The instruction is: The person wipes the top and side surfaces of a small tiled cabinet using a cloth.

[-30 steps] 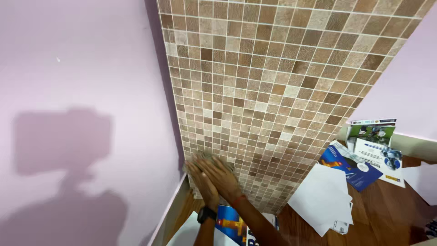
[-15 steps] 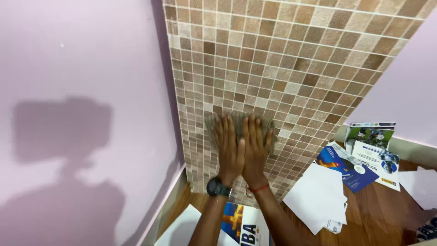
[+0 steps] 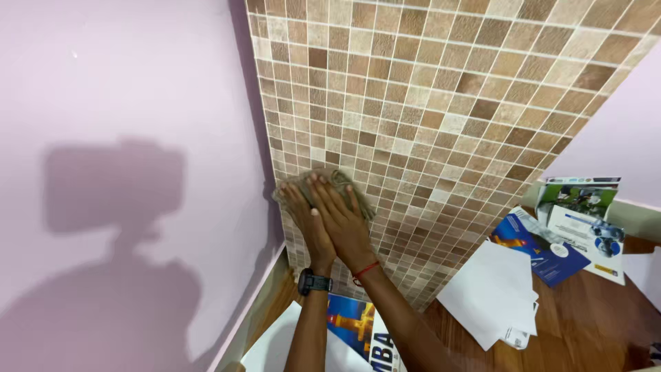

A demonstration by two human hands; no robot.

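Hands, left hand [image 3: 305, 219] and right hand [image 3: 342, 222], flat-open pressing cloth [image 3: 337, 180] on tiled panel [image 3: 441, 110] (keep pressure even near its left edge).

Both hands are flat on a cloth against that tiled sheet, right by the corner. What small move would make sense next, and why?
Probably slide the cloth rightward. Both hands, left and right, press it at the tiled sheet's left edge beside the pink wall, so the sheet's unwiped width lies to the right.

Left: pink wall [image 3: 124, 103] closes the corner beside the left hand [image 3: 303, 220].
Above, right: tiled sheet [image 3: 447, 110] bare.
Floor [image 3: 592, 324] near: papers [image 3: 492, 293], booklets [image 3: 544, 251] scattered.
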